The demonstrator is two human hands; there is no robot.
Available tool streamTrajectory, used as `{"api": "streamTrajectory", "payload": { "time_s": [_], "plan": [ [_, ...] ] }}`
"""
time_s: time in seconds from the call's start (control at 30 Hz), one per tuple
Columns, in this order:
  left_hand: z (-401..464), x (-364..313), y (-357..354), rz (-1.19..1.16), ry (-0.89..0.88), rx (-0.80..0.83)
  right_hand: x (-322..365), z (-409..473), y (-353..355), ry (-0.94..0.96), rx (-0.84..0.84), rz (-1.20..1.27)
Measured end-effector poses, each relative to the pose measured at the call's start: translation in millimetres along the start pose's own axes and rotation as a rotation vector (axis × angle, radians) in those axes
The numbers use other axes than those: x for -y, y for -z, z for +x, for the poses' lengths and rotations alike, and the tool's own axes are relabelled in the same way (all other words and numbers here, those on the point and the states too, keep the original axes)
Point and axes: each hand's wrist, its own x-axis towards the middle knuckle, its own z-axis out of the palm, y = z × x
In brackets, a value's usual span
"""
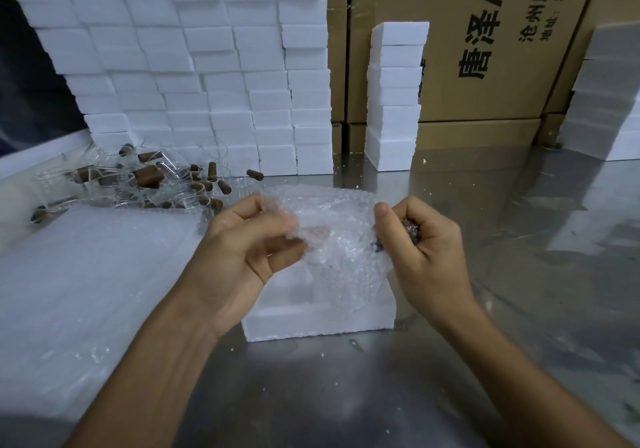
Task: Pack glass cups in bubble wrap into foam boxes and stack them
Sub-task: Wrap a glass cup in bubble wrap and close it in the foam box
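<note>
Two hands up over the worktop (450, 361), both forearms reaching in from the near edge and angling toward each other; the left hand (242, 250) is turned palm-in, fingers curled and pinching the left side of a sheet of bubble wrap (332, 225); the right hand (419, 243) is closed tight on the wrap's other side, thumb up on top, fingers folded into the palm around a bunched end; between the two hands the wrap bulges into a crumpled bundle, and whether a glass cup sits inside it is hard to say, the plastic is too cloudy and blurred; something dark shows inside the right fist, not clear what; directly beneath the hands sits an open foam box (318, 323), its cavity mostly hidden by the wrap and the left palm; out past the left hand lies a heap of glass cups (145, 180) with brown handles, tangled and hard to count; left of the left forearm a flat stack of bubble sheets (86, 291) runs out of frame; beyond the hands a wall of foam boxes (194, 73) stands against cardboard cartons (491, 49), their printing cut off at the top.
</note>
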Motion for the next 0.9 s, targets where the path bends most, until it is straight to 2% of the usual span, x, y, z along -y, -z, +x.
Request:
{"api": "streamTrajectory", "payload": {
  "time_s": [0.07, 0.17, 0.23, 0.3, 0.4, 0.53, 0.7, 0.9],
  "plan": [
    [1.0, 8.1, -3.2, 0.101, -0.081, -0.091, 0.9, -1.4, -1.3, 0.009, -0.016, -0.002],
    [2.8, 21.5, -9.0, 0.525, -0.351, -0.211, 0.6, -4.7, -3.7, 0.008, -0.021, -0.023],
    [2.0, 26.3, -10.8, 0.798, -0.482, -0.148, 0.1, -6.3, -5.6, 0.004, -0.039, -0.033],
    [-0.6, 27.3, -10.8, 0.952, -0.564, -0.033, -1.0, -6.4, -6.4, 0.000, -0.082, -0.033],
    [-6.8, 28.0, -14.5, 1.046, -0.535, 0.075, -1.4, -5.2, -6.9, 0.013, -0.152, -0.036],
    [-11.5, 36.6, -22.4, 1.380, -0.565, 0.083, 0.4, -6.2, -7.4, 0.061, -0.197, -0.048],
    [-11.2, 36.4, -27.9, 1.418, -0.482, 0.042, 5.7, -10.4, -13.8, 0.134, -0.181, -0.045],
    [-10.2, 33.6, -28.2, 1.290, -0.413, 0.140, 8.8, -13.5, -15.9, 0.153, -0.170, -0.021]
  ]
}}
